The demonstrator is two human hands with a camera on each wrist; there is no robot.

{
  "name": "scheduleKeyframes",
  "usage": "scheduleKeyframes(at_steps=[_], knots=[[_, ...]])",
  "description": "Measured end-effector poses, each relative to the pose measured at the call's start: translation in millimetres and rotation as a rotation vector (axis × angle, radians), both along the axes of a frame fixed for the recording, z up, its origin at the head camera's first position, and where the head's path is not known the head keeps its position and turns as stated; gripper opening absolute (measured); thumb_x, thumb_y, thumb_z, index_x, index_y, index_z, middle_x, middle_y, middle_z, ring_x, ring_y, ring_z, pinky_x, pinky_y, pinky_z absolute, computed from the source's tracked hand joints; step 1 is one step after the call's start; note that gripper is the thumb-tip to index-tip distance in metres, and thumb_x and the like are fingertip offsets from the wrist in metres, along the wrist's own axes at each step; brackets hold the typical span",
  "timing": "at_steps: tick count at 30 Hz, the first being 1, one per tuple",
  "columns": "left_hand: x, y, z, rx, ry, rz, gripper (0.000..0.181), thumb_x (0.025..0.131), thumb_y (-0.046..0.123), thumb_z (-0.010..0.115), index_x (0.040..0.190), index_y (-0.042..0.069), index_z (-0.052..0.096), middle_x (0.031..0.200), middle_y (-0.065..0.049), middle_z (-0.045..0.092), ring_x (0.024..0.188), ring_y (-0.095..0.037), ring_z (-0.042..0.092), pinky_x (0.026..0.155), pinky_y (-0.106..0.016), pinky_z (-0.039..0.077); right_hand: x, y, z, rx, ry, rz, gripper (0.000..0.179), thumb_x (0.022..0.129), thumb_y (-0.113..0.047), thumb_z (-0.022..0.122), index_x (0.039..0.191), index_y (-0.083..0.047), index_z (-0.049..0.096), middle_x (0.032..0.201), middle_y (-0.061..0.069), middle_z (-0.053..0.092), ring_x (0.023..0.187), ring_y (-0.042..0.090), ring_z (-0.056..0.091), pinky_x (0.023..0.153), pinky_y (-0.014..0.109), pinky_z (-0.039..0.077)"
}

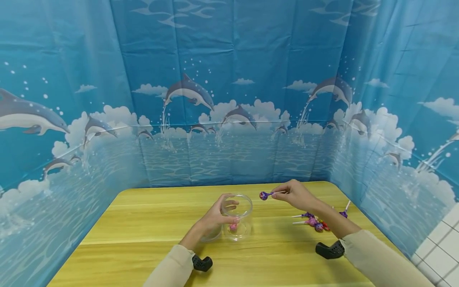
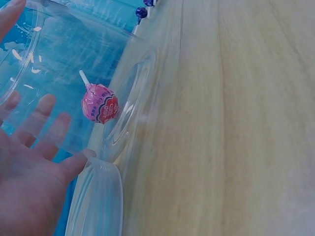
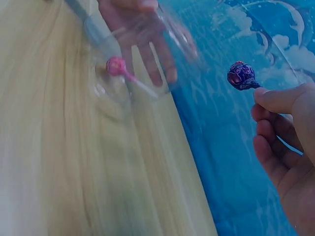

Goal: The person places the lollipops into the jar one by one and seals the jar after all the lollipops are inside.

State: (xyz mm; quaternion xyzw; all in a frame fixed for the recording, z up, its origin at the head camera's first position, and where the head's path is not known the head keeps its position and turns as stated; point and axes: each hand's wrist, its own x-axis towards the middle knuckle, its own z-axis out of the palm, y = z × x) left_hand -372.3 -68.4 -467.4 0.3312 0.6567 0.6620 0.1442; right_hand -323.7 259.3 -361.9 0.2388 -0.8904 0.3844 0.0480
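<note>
My left hand [image 1: 216, 213] wraps round the side of a clear plastic jar [image 1: 245, 219], which stands upright and uncovered on the table. Inside, at the jar's bottom, lies a pink lollipop [image 2: 100, 103], its white stick pointing up at a slant. Right of the jar and about level with its rim, my right hand [image 1: 295, 196] pinches a purple lollipop [image 3: 241, 75] by the stick near the wrapper's twisted end. The candy head points left toward the jar. A clear round lid [image 2: 101, 196] lies on the table beside the jar, partly hidden by my left hand in the head view.
Several wrapped lollipops [image 1: 311, 221] lie in a loose pile under my right forearm, partly covered by it. Another purple lollipop [image 1: 344, 213] lies near the table's right edge. A dolphin-print curtain [image 1: 229, 159] hangs behind the yellow wooden table [image 1: 143, 255].
</note>
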Motion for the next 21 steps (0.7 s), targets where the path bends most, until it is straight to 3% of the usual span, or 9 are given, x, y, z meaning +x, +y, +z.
scheduleKeyframes(at_steps=[5,13,21], knots=[[0.0,0.5,-0.1,-0.006,-0.002,0.001,0.083,0.091,0.012,0.081,0.158,0.013,0.031,0.153,-0.023,0.043,0.146,-0.049,0.030,0.112,-0.053,0.037,-11.7,-28,5.1,-0.015,-0.020,0.058,0.019,0.102,-0.016,0.068,0.113,-0.004,0.079,0.105,0.006,0.075,0.086,0.018,0.068,0.070,0.037,0.054],[-0.5,0.2,0.0,-0.024,-0.006,-0.001,0.086,0.092,0.014,0.080,0.160,0.010,0.027,0.154,-0.022,0.043,0.146,-0.048,0.031,0.113,-0.057,0.035,-26.1,-56,4.4,0.036,0.017,0.133,0.018,0.101,-0.012,0.069,0.111,0.000,0.079,0.102,0.006,0.076,0.083,0.016,0.069,0.067,0.035,0.054],[-1.6,-1.2,2.5,-0.045,-0.010,-0.008,0.080,0.093,0.012,0.079,0.157,0.014,0.031,0.156,-0.023,0.039,0.146,-0.046,0.032,0.111,-0.053,0.039,-34.8,-87,4.1,0.141,0.122,0.248,0.014,0.099,-0.010,0.071,0.105,-0.002,0.081,0.097,0.004,0.077,0.082,0.017,0.072,0.069,0.029,0.057]])
